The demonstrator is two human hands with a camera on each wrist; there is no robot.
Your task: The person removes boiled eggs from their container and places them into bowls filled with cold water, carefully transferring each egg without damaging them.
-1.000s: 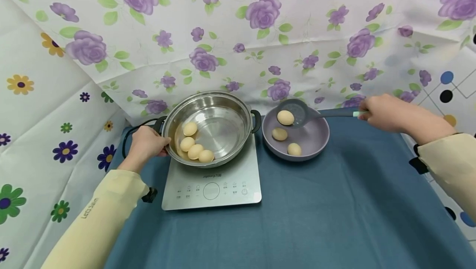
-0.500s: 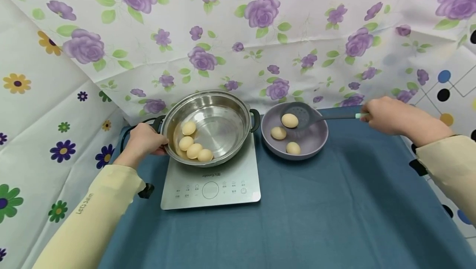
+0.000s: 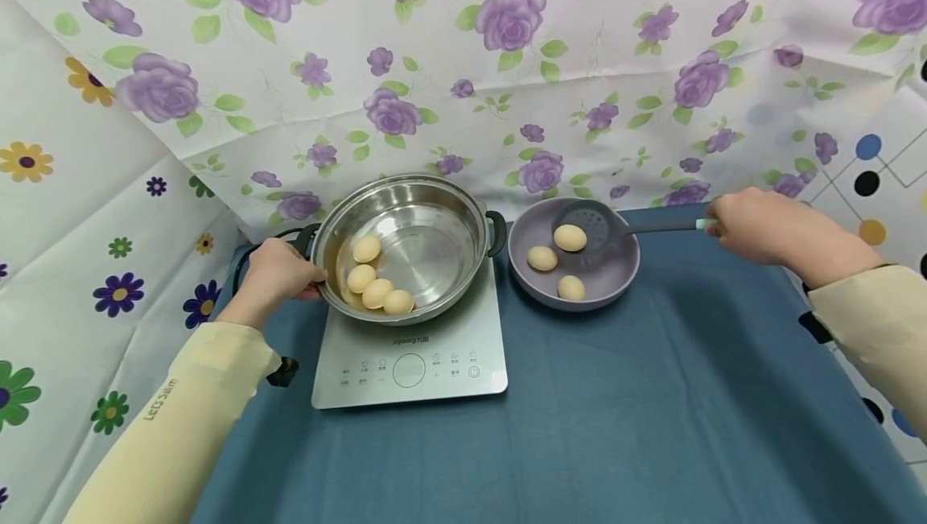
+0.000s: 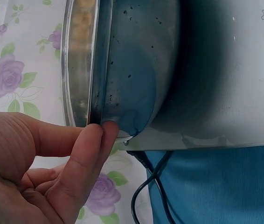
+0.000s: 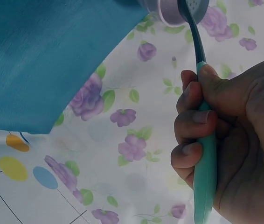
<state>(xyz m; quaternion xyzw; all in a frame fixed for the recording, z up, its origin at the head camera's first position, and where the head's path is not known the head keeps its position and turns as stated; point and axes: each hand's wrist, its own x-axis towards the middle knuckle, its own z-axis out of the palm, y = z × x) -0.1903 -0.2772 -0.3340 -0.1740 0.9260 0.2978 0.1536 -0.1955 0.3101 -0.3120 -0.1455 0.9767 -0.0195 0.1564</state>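
My left hand (image 3: 281, 273) pinches the left edge of a stainless steel pot (image 3: 452, 286), beside its black handle; in the left wrist view the thumb and fingers (image 4: 86, 142) meet at the rim. Several brown eggs (image 3: 377, 294) lie at the pot's left side. My right hand (image 3: 756, 222) grips the green-ended handle (image 5: 205, 163) of a grey skimmer (image 3: 597, 222), fingers wrapped round it. The skimmer's head is down inside a purple-grey bowl (image 3: 615, 278), with an egg (image 3: 570, 237) at its left edge. Two more eggs (image 3: 541, 258) lie in the bowl.
The pot stands on a silver induction cooker (image 3: 442, 387) with touch controls at its front. A black cord (image 4: 155, 175) runs behind my left hand. Blue cloth (image 3: 615, 427) covers the table; floral sheets (image 3: 463, 49) hang behind and at the sides.
The skimmer head has tipped and lowered into the bowl. Its egg has moved slightly right and down, to the head's left edge. My left hand stays at the pot.
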